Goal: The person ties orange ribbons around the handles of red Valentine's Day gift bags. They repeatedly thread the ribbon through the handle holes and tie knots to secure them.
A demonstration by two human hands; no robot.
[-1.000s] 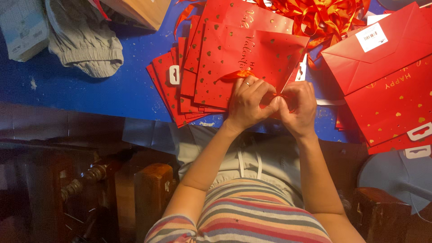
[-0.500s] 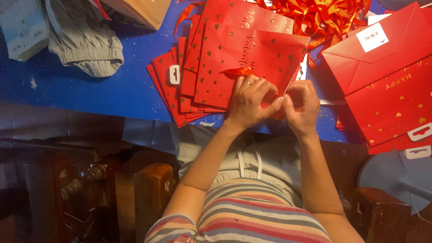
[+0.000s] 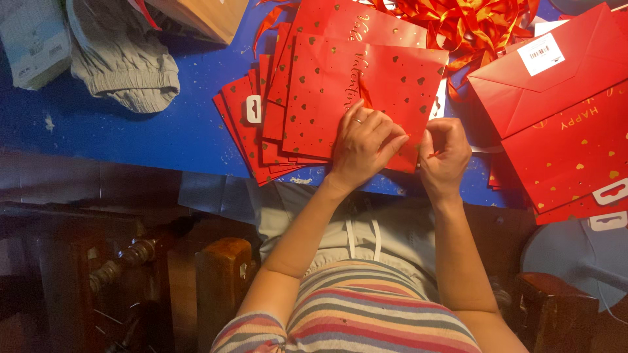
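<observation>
- Left hand (image 3: pixel 364 145) lies flat, fingers pressing the top red gift bag (image 3: pixel 356 91), which sits on a fanned stack at the blue table's (image 3: pixel 131 131) near edge.
- Right hand (image 3: pixel 445 150) is curled, pinching a thin red ribbon end (image 3: pixel 433 155) at the bag's lower corner.
- Best practice, as a judgement: left keeps the bag pinned; right works with fingertips only, no tugging.

single head-worn view, steeply downward and close over the blue table (image 3: pixel 131 131) edge and own lap

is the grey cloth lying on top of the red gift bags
No, the grey cloth lies on the blue table, left of and apart from the red gift bags.
</observation>
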